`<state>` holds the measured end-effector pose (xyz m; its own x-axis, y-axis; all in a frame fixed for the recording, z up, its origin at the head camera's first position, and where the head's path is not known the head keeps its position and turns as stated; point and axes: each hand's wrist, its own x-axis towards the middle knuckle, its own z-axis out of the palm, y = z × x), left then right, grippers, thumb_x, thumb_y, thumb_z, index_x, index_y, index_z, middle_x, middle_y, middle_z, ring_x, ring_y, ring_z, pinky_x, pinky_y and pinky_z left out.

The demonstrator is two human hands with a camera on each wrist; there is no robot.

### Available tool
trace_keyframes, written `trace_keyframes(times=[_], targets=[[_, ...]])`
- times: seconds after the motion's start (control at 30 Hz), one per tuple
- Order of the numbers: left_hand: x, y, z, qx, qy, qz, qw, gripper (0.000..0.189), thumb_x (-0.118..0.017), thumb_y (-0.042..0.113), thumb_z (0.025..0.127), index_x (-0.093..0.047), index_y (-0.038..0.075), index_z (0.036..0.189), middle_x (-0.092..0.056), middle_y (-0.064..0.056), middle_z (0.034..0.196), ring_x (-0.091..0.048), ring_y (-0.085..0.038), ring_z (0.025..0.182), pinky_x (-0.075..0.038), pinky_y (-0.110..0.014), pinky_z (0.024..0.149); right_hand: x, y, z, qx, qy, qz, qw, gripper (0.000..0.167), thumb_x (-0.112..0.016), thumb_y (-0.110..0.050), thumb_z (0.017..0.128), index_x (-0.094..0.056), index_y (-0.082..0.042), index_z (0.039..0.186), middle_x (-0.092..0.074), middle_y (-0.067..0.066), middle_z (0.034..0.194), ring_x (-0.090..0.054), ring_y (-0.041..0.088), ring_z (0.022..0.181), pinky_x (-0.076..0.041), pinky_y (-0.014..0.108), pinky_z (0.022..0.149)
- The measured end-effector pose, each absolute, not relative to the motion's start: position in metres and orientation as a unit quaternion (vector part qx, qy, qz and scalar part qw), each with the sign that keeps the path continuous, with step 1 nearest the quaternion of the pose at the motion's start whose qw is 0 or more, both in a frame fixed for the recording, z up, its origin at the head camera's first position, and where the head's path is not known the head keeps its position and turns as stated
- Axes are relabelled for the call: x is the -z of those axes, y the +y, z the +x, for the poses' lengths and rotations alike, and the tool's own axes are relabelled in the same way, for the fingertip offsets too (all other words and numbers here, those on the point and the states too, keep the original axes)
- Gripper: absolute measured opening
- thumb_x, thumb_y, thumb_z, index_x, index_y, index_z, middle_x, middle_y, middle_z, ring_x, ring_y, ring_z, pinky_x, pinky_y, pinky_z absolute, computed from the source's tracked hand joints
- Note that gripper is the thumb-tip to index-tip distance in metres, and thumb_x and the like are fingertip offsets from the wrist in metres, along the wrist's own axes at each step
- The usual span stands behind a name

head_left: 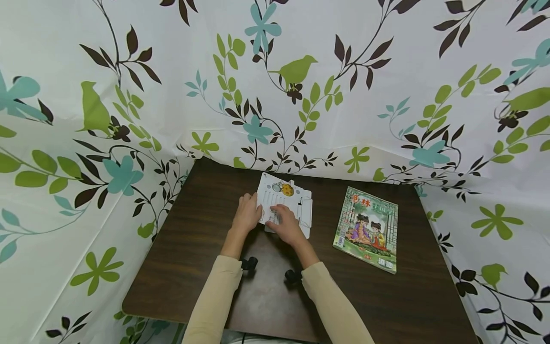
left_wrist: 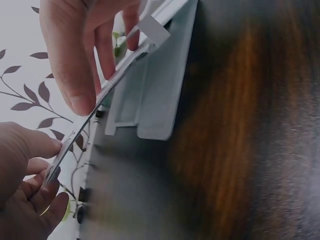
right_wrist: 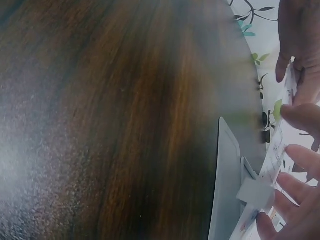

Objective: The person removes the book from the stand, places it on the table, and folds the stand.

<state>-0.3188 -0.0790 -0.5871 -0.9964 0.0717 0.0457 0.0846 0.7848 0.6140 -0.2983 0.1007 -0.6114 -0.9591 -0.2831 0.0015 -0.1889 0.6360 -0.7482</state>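
Note:
A thin white board (head_left: 268, 191), printed with a yellow-and-grey cartoon and rows of lines, is held tilted over the table between both hands. My left hand (head_left: 247, 212) pinches its left edge, thumb on the upper face and fingers underneath in the left wrist view. On the printed face, the fingers of my right hand (head_left: 285, 224) rest fairly straight. A pale grey plastic panel (left_wrist: 167, 90) slants below the board, its right part jutting out as a white piece (head_left: 305, 212) in the head view. A small grey tab (right_wrist: 256, 194) crosses the board's edge.
A green illustrated magazine (head_left: 367, 229) lies on the dark wood table (head_left: 185, 267), to the right of the hands. Leaf-and-bird patterned sheeting (head_left: 301, 119) hangs behind the table and along its sides. Black camera mounts (head_left: 249, 264) stick out from the wrists.

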Motion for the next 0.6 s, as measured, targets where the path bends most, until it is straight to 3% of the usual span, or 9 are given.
trace_keyframes(times=[0.3,0.6], targets=[[0.621,-0.083,-0.323,0.332,-0.942,-0.044,0.013,0.059,-0.060,0.021,0.108,-0.047,-0.009,0.157,-0.054,-0.032,0.140,-0.048,-0.046,0.134,-0.044,-0.054,0.115,0.609,0.101,-0.296,0.347,0.926,-0.126,0.075,0.053,-0.078,-0.027,0.097,-0.064,-0.008,0.145,-0.051,0.020,0.162,-0.047,0.047,0.149,-0.038,0.075,0.115],[0.624,-0.082,-0.318,0.323,-0.946,-0.030,0.001,0.055,-0.062,0.019,0.104,-0.053,-0.010,0.150,-0.057,-0.033,0.135,-0.051,-0.048,0.129,-0.043,-0.067,0.109,0.615,0.101,-0.298,0.304,0.940,-0.128,0.089,0.050,-0.076,-0.031,0.100,-0.066,-0.012,0.145,-0.049,0.017,0.165,-0.048,0.045,0.150,-0.038,0.075,0.115]])
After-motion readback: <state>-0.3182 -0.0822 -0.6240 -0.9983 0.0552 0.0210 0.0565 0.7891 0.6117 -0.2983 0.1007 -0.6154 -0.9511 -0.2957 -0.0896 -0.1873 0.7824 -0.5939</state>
